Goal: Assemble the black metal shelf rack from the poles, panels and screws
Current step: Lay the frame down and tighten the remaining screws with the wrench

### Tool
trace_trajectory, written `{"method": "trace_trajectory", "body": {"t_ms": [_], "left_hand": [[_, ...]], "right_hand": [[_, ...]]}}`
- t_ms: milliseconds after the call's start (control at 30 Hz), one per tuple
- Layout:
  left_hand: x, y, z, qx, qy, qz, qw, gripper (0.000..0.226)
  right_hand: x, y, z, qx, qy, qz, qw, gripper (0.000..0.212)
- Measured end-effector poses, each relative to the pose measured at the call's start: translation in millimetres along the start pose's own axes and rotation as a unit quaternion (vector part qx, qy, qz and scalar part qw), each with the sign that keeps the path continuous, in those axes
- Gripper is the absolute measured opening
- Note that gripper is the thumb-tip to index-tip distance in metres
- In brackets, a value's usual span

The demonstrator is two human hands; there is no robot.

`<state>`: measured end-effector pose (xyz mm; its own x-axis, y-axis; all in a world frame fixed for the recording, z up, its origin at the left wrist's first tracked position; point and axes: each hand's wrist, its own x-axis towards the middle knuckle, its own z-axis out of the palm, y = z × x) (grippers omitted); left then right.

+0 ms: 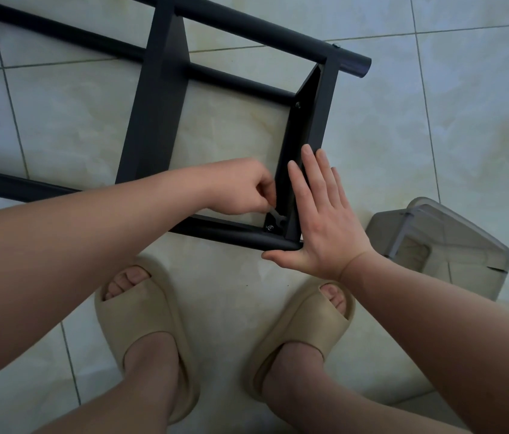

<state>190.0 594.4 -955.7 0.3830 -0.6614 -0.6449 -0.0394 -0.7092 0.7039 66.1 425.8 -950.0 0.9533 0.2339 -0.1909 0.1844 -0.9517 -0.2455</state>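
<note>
The black metal shelf rack (165,98) lies on its side on the tiled floor (434,126), in front of two feet in beige slide sandals (140,327). The left hand (240,189) has its fingers (265,195) pinched shut on a small flat wrench (275,216) set at a screw (269,227) in the corner where the end panel (309,120) joins the near pole (240,234). The right hand (325,220) is spread flat, holding nothing, against the panel's outer face and the pole end, near a translucent plastic container (447,245).
</note>
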Motion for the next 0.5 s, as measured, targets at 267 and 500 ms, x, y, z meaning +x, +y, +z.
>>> {"method": "trace_trajectory", "body": {"t_ms": [267,500], "left_hand": [[-2.7,6.5,12.9,-0.391,-0.068,-0.137,0.908,0.021],[1.2,10.2,19.2,-0.432,0.011,-0.131,0.892,0.023]], "right_hand": [[0.1,0.5,0.6,0.009,0.005,-0.001,1.0,0.123],[0.0,0.7,1.0,0.011,0.006,-0.002,1.0,0.123]]}}
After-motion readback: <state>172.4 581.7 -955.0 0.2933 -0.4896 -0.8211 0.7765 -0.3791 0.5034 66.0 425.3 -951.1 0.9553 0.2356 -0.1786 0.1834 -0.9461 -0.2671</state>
